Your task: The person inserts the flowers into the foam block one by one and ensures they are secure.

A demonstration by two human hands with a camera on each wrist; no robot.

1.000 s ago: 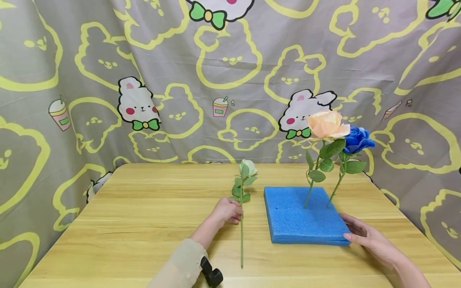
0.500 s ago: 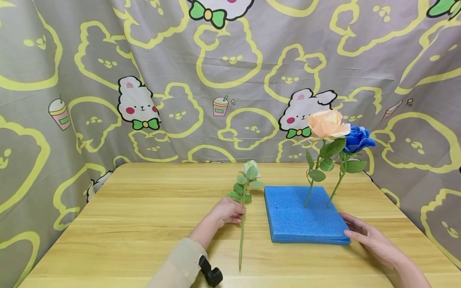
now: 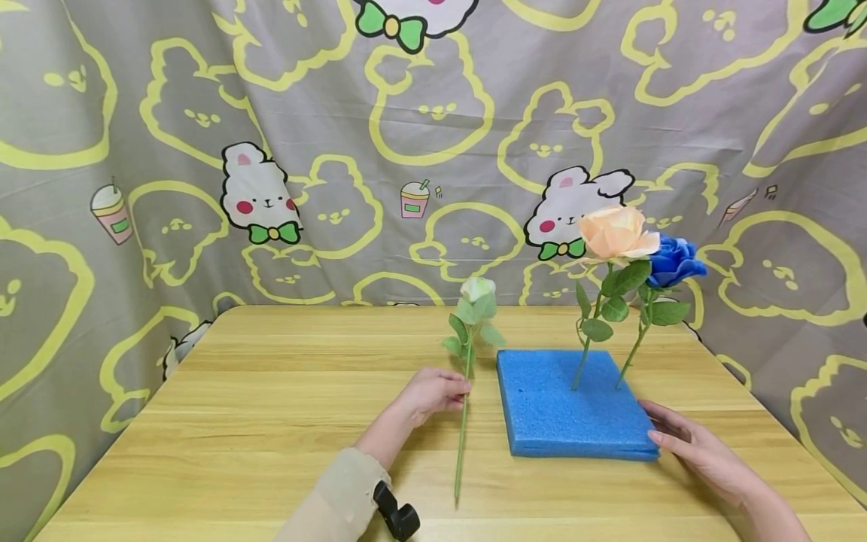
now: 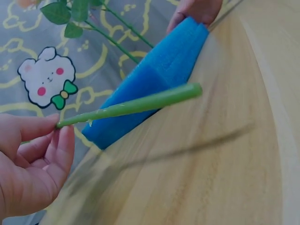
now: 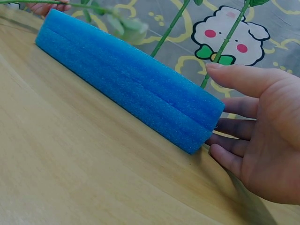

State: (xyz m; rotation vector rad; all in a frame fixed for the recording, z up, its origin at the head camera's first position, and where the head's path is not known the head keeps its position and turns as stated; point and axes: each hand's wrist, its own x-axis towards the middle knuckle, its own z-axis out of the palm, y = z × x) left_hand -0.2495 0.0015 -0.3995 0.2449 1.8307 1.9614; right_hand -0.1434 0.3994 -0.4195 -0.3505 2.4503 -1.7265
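My left hand pinches the green stem of a white rose between thumb and fingertips, left of a blue foam block. The rose is raised off the table, its bloom pointing away and its stem slanting toward me; a shadow of the stem falls on the wood in the left wrist view. My right hand rests at the block's right near corner, fingers fairly straight against its side and thumb stretched out near the top edge. A peach rose and a blue rose stand in the block, leaning right.
The block lies flat on a light wooden table, right of the middle. Behind the table hangs a grey curtain with yellow outlines and cartoon rabbits. A black strap piece sits at my left wrist.
My left hand has lifted the white rose from the table and shifted it slightly right, its bloom rising and the stem now tilted. The right hand and the block have stayed in place.
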